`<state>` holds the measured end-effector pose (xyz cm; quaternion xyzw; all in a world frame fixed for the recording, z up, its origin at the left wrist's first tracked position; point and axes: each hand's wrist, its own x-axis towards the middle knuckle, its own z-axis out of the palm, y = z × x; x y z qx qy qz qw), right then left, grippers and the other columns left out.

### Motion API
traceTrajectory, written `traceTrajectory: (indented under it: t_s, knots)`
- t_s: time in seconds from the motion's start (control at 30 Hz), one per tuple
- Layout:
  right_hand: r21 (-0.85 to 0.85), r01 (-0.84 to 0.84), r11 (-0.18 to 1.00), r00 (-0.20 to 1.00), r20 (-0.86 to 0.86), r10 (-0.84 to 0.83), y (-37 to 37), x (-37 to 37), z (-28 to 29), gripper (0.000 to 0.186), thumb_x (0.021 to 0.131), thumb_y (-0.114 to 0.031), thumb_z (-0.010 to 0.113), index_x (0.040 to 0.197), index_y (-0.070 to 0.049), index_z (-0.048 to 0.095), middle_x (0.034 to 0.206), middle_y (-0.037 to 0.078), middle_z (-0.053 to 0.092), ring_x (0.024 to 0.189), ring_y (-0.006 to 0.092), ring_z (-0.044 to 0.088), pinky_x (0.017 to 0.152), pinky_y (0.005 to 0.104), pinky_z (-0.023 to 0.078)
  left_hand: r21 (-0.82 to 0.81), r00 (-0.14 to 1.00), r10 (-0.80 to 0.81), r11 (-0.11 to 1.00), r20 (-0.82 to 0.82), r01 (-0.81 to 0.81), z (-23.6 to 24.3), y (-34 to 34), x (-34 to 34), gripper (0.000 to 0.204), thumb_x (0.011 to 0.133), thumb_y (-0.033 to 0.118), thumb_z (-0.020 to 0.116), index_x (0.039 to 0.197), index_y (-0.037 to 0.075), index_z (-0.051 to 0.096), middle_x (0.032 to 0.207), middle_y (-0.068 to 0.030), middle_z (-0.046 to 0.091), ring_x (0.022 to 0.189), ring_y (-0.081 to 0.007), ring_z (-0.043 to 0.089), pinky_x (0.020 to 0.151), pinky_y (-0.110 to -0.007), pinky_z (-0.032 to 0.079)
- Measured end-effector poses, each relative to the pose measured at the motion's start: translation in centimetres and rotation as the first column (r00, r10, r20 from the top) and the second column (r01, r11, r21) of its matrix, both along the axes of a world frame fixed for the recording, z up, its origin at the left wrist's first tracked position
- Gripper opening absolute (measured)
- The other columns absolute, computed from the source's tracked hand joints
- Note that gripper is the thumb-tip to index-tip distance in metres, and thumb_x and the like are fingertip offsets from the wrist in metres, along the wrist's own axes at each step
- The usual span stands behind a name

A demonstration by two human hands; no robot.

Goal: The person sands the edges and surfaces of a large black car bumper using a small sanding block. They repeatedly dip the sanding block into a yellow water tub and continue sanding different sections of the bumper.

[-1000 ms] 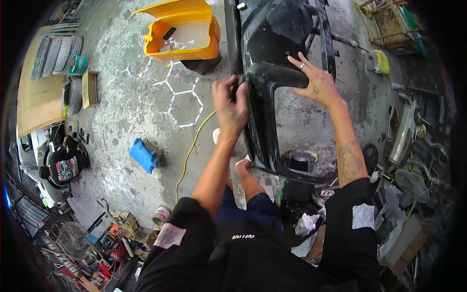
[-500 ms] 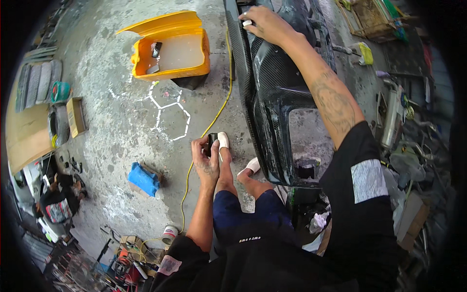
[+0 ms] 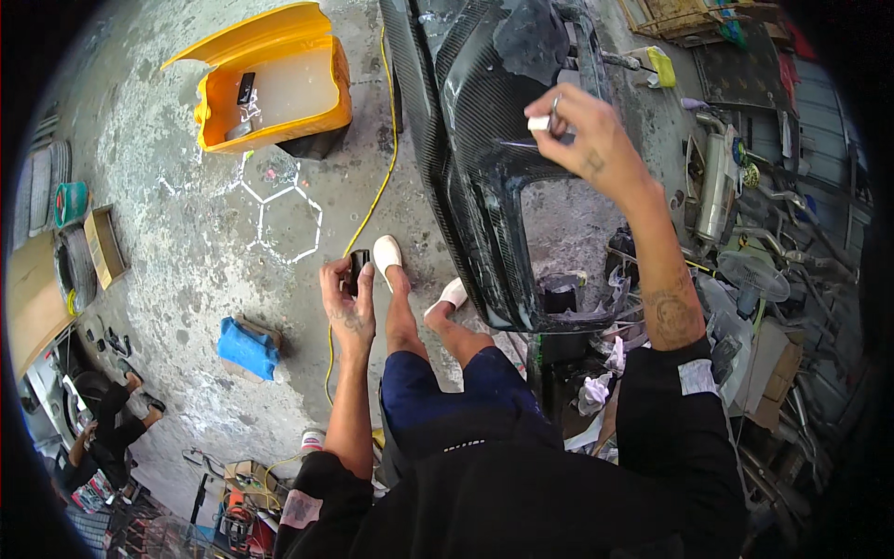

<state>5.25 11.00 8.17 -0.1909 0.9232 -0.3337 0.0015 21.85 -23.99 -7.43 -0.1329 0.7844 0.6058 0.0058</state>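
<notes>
My right hand [image 3: 596, 144] is raised over a large black carbon-fibre car body part [image 3: 484, 107], its fingers pinching a small white block [image 3: 539, 123]. Whether the block touches the surface, I cannot tell. A glossy wet-looking patch shows on the part beyond the hand. Farther left, my left hand [image 3: 346, 307] is closed around a small dark block [image 3: 359, 266], held above the floor near my shoe; the fingers cover much of it.
An open yellow tub [image 3: 279, 133] of cloudy liquid stands at the far left, a dark block inside. A yellow hose or cord [image 3: 381, 200] crosses the floor. Nearby lies a blue cloth-like bundle [image 3: 248, 348]. A person [image 3: 107, 433] sits at lower left; a fan [image 3: 752, 275] and exhaust parts crowd the right.
My right hand has come back toward me along the carbon-fibre part, still pinching the white block. My left hand keeps its grip on the dark block. The whole view has shifted.
</notes>
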Motion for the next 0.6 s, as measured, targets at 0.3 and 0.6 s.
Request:
traceTrajectory:
  t_s: [0.3, 0.6]
  knots:
    - [0.134, -0.147, 0.980, 0.987, 0.079, 0.137, -0.1, 5.8, -5.0, 0.011, 0.091, -0.003, 0.069, 0.099, 0.001, 0.063, 0.095, 0.013, 0.059, 0.093, 0.0352, 0.064, 0.084, 0.0425, 0.053, 0.028, 1.000, 0.005, 1.000, -0.012, -0.004, 1.4, 6.8, 4.0, 0.028, 0.094, 0.011, 0.076, 0.109, -0.005, 0.061, 0.105, -0.0110, 0.057, 0.093, -0.0172, 0.059, 0.078, -0.030, 0.051]
    - [0.053, -0.186, 0.981, 0.977, -0.091, 0.191, 0.8, 6.6, -6.9, 0.011, 0.088, -0.006, 0.073, 0.096, 0.001, 0.072, 0.101, 0.011, 0.068, 0.097, 0.0304, 0.065, 0.088, 0.0396, 0.054, 0.062, 0.998, 0.057, 0.996, 0.032, -0.059, 2.4, 8.1, 8.5, 0.027, 0.095, 0.010, 0.074, 0.112, -0.006, 0.060, 0.106, -0.0101, 0.054, 0.091, -0.0154, 0.057, 0.076, -0.028, 0.051]
